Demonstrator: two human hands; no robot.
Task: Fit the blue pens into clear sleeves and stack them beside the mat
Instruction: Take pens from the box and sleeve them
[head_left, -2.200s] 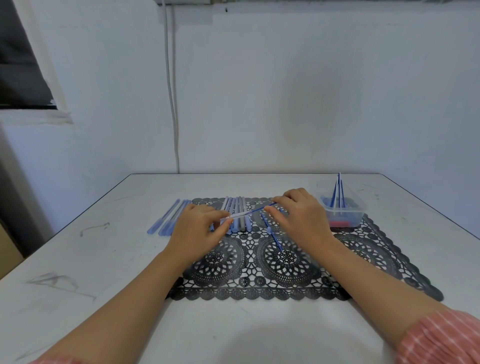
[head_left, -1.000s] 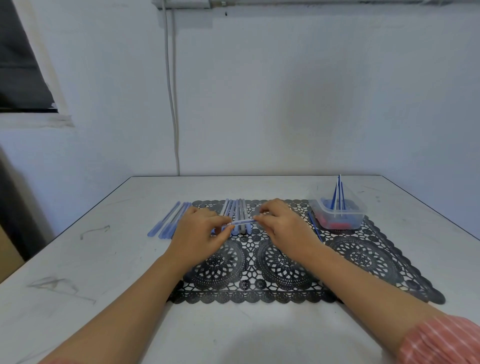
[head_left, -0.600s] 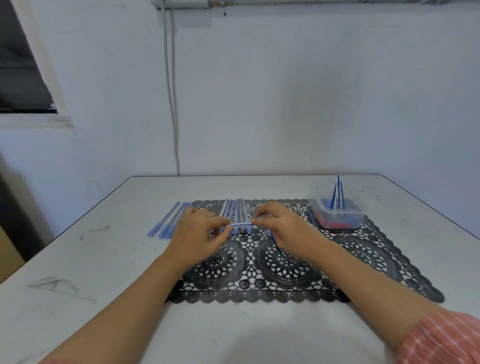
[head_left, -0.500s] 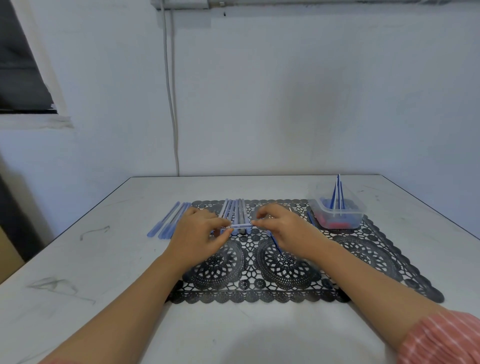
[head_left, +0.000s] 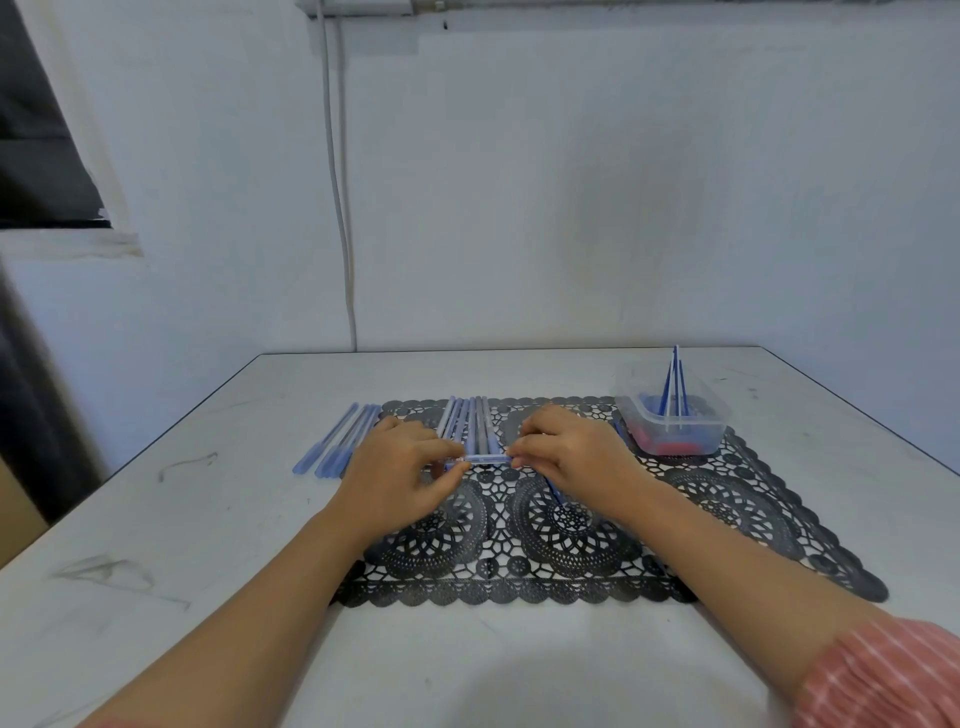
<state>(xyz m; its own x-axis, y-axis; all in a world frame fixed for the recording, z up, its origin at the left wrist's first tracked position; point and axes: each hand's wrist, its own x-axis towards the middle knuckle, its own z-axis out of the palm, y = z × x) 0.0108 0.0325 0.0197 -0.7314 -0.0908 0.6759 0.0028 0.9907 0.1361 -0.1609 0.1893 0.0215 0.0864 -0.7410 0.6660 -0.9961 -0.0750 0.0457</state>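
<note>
Both hands sit low over the far-centre of the black lace mat (head_left: 727, 519), close together.

Left hand (head_left: 400, 467): thumb and forefinger pinch the left end of a sleeved pen (head_left: 485, 458), other fingers curled.
Right hand (head_left: 566, 457): fingertips pinch the right end, knuckles up.

The pen is held level and crosswise, just above the mat. How far the blue insert sits inside the clear sleeve cannot be told.

Just behind the hands, a row of pale tubes (head_left: 470, 426) lies side by side on the mat, pointing away from the person; it is too blurred to tell filled from unfilled. A loose blue pen (head_left: 553, 491) lies on the mat, partly hidden under the right hand.

Off the mat's left edge, a small batch of blue pens (head_left: 337, 441) lies on the white desk (head_left: 208, 571), parallel and touching one another.

A clear plastic tub (head_left: 675, 431) stands at the mat's far-right corner. Thin blue sticks (head_left: 674, 384) lean upright in it, with something red (head_left: 665, 447) in the bottom.

A striped pink cuff (head_left: 883, 675) shows on the right forearm. A grey cable (head_left: 340, 208) runs down the wall behind the desk
</note>
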